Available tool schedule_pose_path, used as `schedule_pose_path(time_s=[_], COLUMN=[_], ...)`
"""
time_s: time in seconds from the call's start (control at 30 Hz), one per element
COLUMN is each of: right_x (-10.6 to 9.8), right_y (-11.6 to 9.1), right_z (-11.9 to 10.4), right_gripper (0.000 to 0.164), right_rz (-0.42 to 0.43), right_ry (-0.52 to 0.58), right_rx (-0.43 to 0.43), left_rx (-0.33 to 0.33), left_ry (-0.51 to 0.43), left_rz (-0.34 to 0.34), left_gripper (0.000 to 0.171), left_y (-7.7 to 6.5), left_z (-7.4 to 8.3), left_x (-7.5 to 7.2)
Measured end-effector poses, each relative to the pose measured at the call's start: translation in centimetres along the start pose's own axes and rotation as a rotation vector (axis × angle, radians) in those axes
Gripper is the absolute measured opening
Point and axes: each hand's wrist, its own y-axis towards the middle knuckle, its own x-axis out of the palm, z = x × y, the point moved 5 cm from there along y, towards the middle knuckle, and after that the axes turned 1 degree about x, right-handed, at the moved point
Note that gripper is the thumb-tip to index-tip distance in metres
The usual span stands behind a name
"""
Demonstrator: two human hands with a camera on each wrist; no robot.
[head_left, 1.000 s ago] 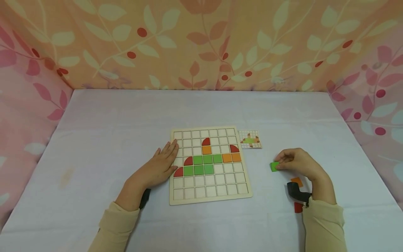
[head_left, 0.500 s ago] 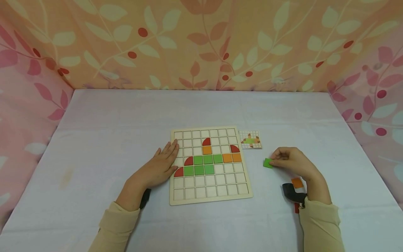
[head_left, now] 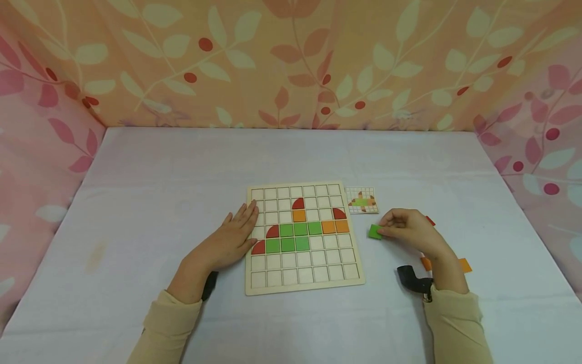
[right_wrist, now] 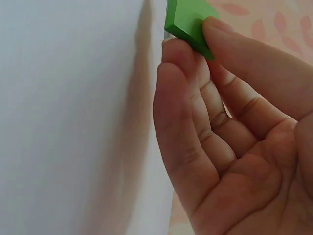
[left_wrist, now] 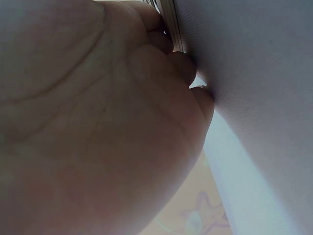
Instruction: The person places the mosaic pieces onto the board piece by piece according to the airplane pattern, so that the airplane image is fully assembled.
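Observation:
My right hand (head_left: 411, 230) pinches a green square tile (head_left: 375, 231) between thumb and fingertips, just right of the wooden grid board (head_left: 305, 290). The right wrist view shows the same green tile (right_wrist: 188, 22) under the thumb at the top. My left hand (head_left: 227, 240) lies with straight fingers on the board's left edge. In the left wrist view its palm (left_wrist: 98, 112) fills most of the picture. Set in the board are several green tiles (head_left: 288, 244), orange squares (head_left: 328, 227) and red quarter-round pieces (head_left: 297, 203).
A small pattern card (head_left: 361, 200) lies by the board's upper right corner. Orange tiles (head_left: 465, 265) and a red piece (head_left: 430, 220) lie around the right forearm, partly hidden. A black wrist mount (head_left: 413, 279) sticks out from the right wrist. Floral curtains (head_left: 291, 65) surround the white table (head_left: 173, 162).
My right hand has moved left toward the board with the green tile pinched in it, uncovering a red piece and an orange tile behind. The left hand has stayed put.

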Motion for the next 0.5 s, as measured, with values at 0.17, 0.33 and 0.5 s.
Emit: schedule_pose_path(time_s=[0.17,0.33,0.5], right_x=[0.6,1.4,2.3], right_y=[0.2,0.4,0.6], right_z=[-0.6,-1.2,-1.8], right_gripper=[0.019,0.017,0.016], right_rz=[-0.009,-0.027,-0.055], right_ry=[0.012,0.025,0.058], right_rx=[-0.010,-0.041,-0.064], left_rx=[-0.005,-0.002,-0.001], left_ry=[0.003,0.006,0.009], left_rz=[-0.002,0.000,0.004], left_gripper=[0.066,0.066,0.066], left_y=[0.0,0.0,0.0], left_z=[0.0,0.1,0.1], left_x=[0.0,-0.1,-0.2])
